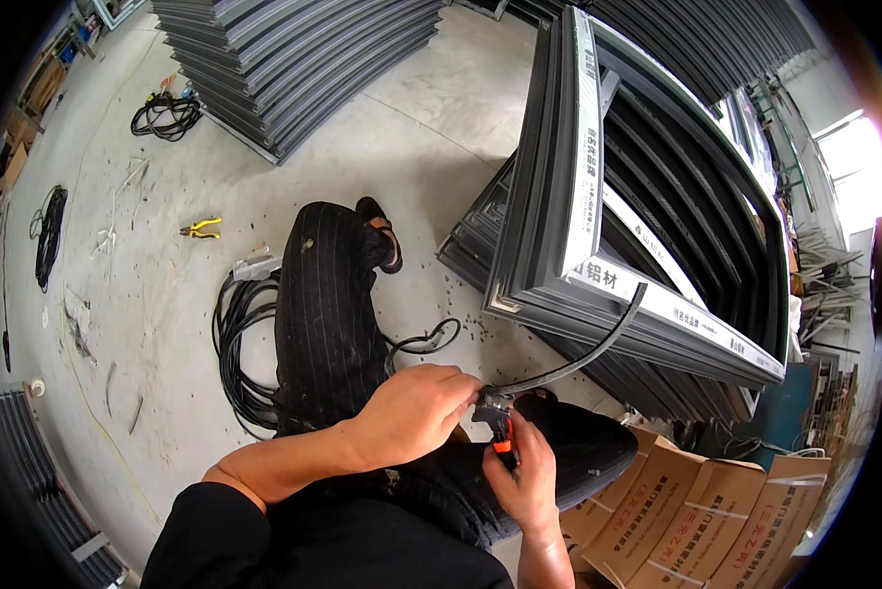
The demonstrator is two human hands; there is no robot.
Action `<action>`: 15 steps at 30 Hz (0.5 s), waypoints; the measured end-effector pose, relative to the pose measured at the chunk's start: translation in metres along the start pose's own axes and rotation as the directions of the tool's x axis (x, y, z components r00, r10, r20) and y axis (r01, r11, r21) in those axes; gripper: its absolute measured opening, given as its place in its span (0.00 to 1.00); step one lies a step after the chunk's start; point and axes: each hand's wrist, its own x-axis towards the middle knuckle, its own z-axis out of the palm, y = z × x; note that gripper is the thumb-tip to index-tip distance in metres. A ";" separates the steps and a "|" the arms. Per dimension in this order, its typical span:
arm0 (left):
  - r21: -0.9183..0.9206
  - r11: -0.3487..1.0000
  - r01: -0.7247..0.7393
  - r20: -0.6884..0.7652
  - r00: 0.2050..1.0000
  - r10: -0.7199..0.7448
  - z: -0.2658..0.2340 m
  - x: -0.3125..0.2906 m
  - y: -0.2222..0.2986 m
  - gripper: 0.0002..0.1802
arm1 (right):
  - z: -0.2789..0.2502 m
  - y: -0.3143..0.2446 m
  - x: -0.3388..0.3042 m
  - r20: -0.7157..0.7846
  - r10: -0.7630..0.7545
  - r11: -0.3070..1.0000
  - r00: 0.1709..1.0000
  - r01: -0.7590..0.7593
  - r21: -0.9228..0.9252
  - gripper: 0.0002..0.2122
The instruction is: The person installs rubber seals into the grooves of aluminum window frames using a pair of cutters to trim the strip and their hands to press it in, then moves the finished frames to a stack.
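Observation:
My left hand (426, 407) is closed on a black rubber sealing strip (595, 354) just above my lap. From the grip, the strip's free end curves up to the right, across the edge of a stacked window frame. In my right hand (527, 476) are snips (503, 444) with a dark head and orange-red on the handle. Their head meets the strip right beside my left fingers; whether the blades are parted is too small to tell. A loop of black strip (431, 339) lies between my legs, and a larger coil (227, 344) rests on the floor left of my leg.
Dark metal frames (539, 236) with white labels are stacked at the right. Another tall stack of dark profiles (303, 69) stands ahead. Cardboard cartons (701, 506) sit at the lower right. Yellow-handled pliers (203, 229), cable coils (166, 116) and scraps lie on the floor.

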 end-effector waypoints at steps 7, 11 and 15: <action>0.064 0.998 -0.017 0.031 0.999 0.015 -0.003 0.001 0.001 0.03 | 0.002 -0.002 0.000 -0.035 -0.020 0.999 0.999 0.018 -0.043 0.25; 0.028 1.000 0.007 0.020 1.000 -0.008 -0.002 -0.001 0.001 0.03 | 0.002 -0.003 -0.001 -0.045 -0.023 0.998 0.999 0.021 -0.060 0.25; 0.012 1.000 0.026 0.027 0.999 -0.026 -0.002 -0.002 0.001 0.04 | 0.004 -0.001 -0.002 -0.067 -0.040 0.996 0.997 0.034 -0.084 0.22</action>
